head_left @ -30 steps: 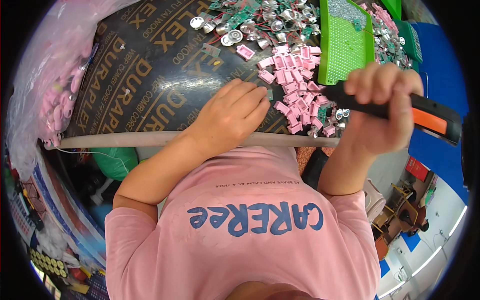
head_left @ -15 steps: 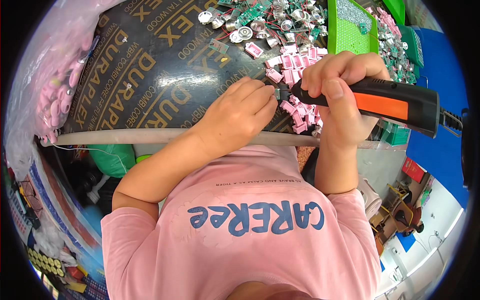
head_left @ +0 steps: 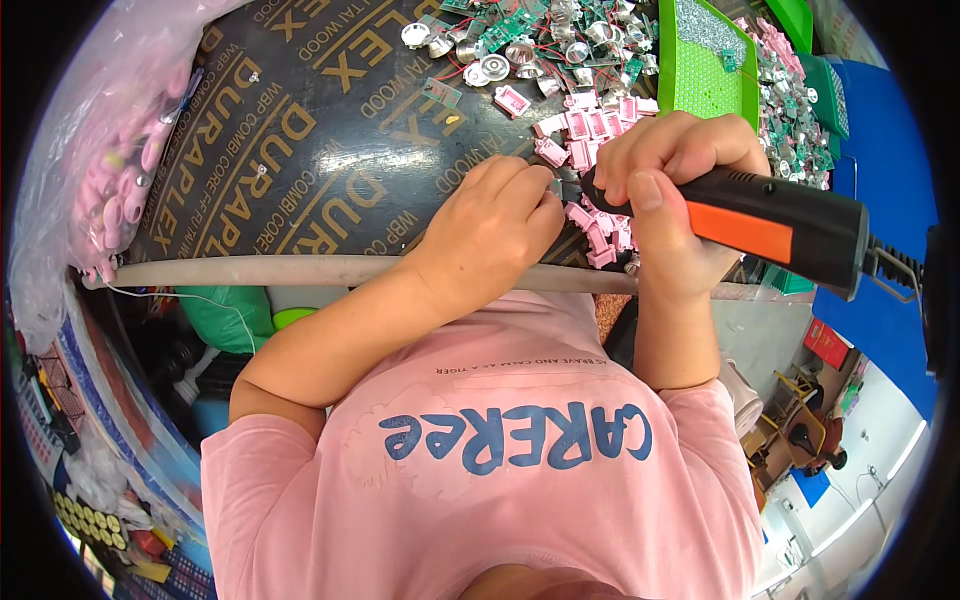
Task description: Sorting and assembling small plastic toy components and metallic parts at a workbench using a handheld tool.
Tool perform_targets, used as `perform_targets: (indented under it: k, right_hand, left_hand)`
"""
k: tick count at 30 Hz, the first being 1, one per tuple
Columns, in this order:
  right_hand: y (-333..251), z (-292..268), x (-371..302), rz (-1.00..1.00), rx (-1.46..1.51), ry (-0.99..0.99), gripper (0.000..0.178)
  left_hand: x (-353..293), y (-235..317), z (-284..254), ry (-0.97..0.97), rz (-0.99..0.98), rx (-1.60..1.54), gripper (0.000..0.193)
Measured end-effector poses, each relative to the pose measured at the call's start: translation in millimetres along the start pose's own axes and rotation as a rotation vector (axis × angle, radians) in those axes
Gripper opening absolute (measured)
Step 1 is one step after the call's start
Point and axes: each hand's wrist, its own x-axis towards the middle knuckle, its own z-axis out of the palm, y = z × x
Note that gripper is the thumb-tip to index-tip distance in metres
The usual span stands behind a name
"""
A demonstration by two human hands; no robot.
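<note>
My right hand is wrapped round a black and orange electric screwdriver, held almost level with its tip pointing left. A spring-sleeved cord leaves its right end. My left hand is closed in a pinch just left of the tip. At its fingertips shows the edge of a small green circuit board; the rest is hidden by the fingers. Small pink plastic housings lie in a cluster beyond the screwdriver tip, and more pink housings lie below it, near the table edge.
Silvery reflector cups with red wires and green boards are heaped at the back. Right of them stands a green tray of small metal pieces. More boards and cups lie farther right. A clear bag of pink parts is at the left.
The screwdriver's right end has dipped and shifted slightly left, with my right hand turning along with it. My left hand has moved very slightly right and stays pinched.
</note>
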Motion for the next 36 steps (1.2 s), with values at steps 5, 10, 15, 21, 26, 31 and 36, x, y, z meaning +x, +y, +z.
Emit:
perform_targets:
  k: [5,10,15,21,26,31,36]
  right_hand:
    - [4.0,3.6,-4.6,-0.005,0.01,0.003,0.035]
    - [5.3,-3.6,1.4,0.025,0.057,-0.097,0.039]
    - [-42.2,-20.5,17.0,-0.018,0.268,-0.087,0.028]
    - [-51.6,-86.6,17.2,-0.08,-0.029,0.095,0.008]
    - [-45.1,-109.0,27.8,-0.112,-0.1,0.283,0.004]
    - [-28.9,-113.7,32.0,-0.151,-0.166,0.456,0.015]
    - [-18.4,-115.4,28.2,-0.078,-0.086,0.405,0.019]
  left_hand:
    - [-0.9,-2.5,3.4,0.003,0.003,-0.014,0.014]
    - [0.7,-7.9,-0.8,-0.003,-0.003,-0.055,0.014]
    - [1.8,-14.5,-28.9,-0.129,0.028,-0.084,0.021]
    - [-8.2,-68.8,-94.9,0.005,-0.214,0.34,0.026]
    - [10.4,-71.0,-79.0,0.102,-0.15,0.271,0.031]
    - [28.3,-73.3,-57.5,0.013,-0.235,0.292,0.02]
    - [24.0,-69.1,-58.8,-0.006,-0.332,0.22,0.016]
